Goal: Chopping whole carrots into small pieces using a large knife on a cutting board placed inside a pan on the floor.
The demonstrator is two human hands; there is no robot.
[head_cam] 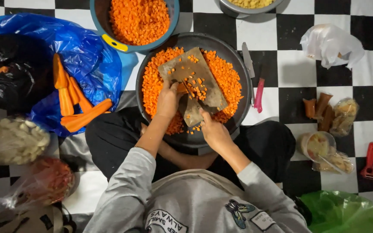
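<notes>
Carrot dice (197, 84) lie on a board (193, 80) resting across a dark pan (238, 64) of diced carrot. Left hand (168, 100), grip closed on carrot at the board; right hand (212, 129), grip closed on a knife (191, 92). Whole carrots (76, 105) lie left on blue plastic (87, 51), a second knife (253, 77) right, on the checkered floor (294, 64).

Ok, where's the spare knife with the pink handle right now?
In the head view, the pink-handled knife lies on the checkered floor just right of the dark round pan of diced carrot, blade pointing away from the person, beyond the right hand.
</notes>
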